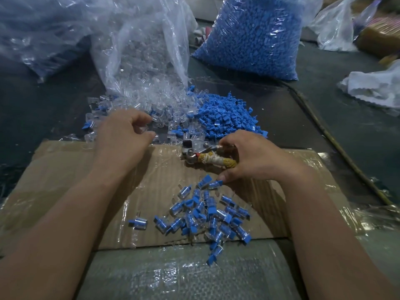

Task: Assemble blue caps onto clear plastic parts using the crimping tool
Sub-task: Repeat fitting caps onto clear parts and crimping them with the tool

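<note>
A dark tabletop [324, 109] carries taped cardboard [151, 169] with capped pieces [207, 213] heaped on it. The left hand [123, 137] curls its fingers [144, 116] over the clear plastic parts [155, 98]; I cannot tell whether they hold one. The right hand [255, 156] grasps the crimping tool [194, 151] on the cardboard, near the blue caps [227, 113].

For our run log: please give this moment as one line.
left hand: fingers curled over clear parts, hold unclear | right hand: grips crimping tool | finished pieces: piled on cardboard
</note>
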